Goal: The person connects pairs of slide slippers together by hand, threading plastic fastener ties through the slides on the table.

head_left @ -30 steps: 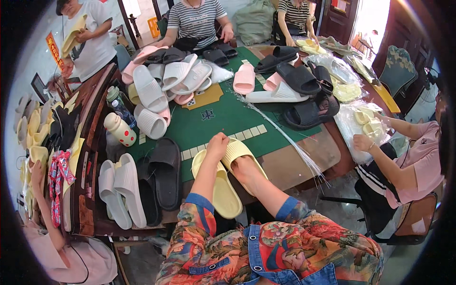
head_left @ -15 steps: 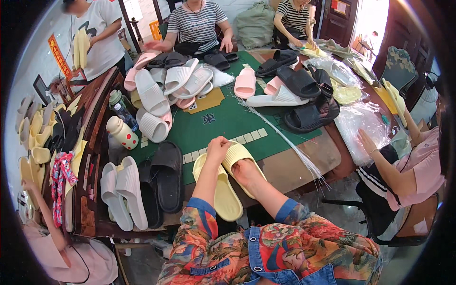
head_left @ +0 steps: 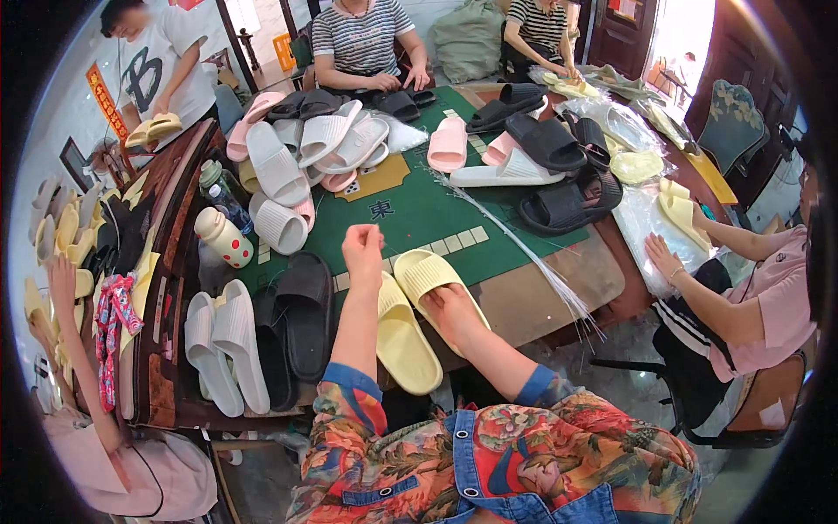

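1. The tabletop (head_left: 428,210), faced in green, is spread mainly beyond the yellow slippers (head_left: 408,351), from which all places below are given. The pair is set close together at the near edge, heels toward the wearer; whether it is fully rested there cannot be told.
2. Beyond and to the left of the yellow slippers, a mostly grey heap of slippers (head_left: 278,162) is piled, with pink and black ones mixed in. Beyond and to the right, a mostly black heap (head_left: 552,144) is seen.
3. To their right, a bundle of thin white strands (head_left: 557,288) is laid slantwise.
4. To their left, a large black slipper (head_left: 305,306) is placed; farther left, a pair of grey slippers (head_left: 244,349) is stood.
5. Beyond and well to their left, a white bottle (head_left: 220,234) with red spots is kept.
6. The right hand (head_left: 452,313) is tucked into the right-hand yellow slipper, under its strap. Its fingertips are hidden, so how firmly anything is gripped cannot be told.
7. The left hand (head_left: 362,253) is raised beyond the left-hand yellow slipper, its fingers drawn together in a pinch; whether a fine strand is held cannot be made out.
8. The step in hand is judged to be fastening the pair together; for the next move, the slippers should be steadied by the right hand while the left is guided back to the straps.
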### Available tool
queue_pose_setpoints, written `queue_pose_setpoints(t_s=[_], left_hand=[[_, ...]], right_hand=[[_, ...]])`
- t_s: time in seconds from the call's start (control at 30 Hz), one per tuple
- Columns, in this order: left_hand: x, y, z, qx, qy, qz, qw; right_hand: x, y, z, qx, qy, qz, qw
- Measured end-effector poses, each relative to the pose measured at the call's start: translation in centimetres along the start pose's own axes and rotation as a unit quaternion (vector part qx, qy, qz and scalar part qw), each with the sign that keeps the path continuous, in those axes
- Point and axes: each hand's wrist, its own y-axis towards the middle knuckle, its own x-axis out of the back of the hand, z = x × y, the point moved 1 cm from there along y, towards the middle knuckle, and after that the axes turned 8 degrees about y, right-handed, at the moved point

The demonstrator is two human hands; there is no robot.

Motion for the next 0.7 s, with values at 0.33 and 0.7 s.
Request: queue_pose_setpoints(t_s=[0.33, 0.7], left_hand=[[0.9, -5.0, 1.3, -0.021, -0.042, 0.018, 0.999], [1.6, -5.9, 2.8, 0.013, -0.144, 0.016, 0.989]], right_hand=[[-5.9, -3.7, 7.6, 0.304, -0.541, 0.165, 0.767], [-6.5, 3.0, 2.6, 0.113, -0.545, 0.289, 0.779]])
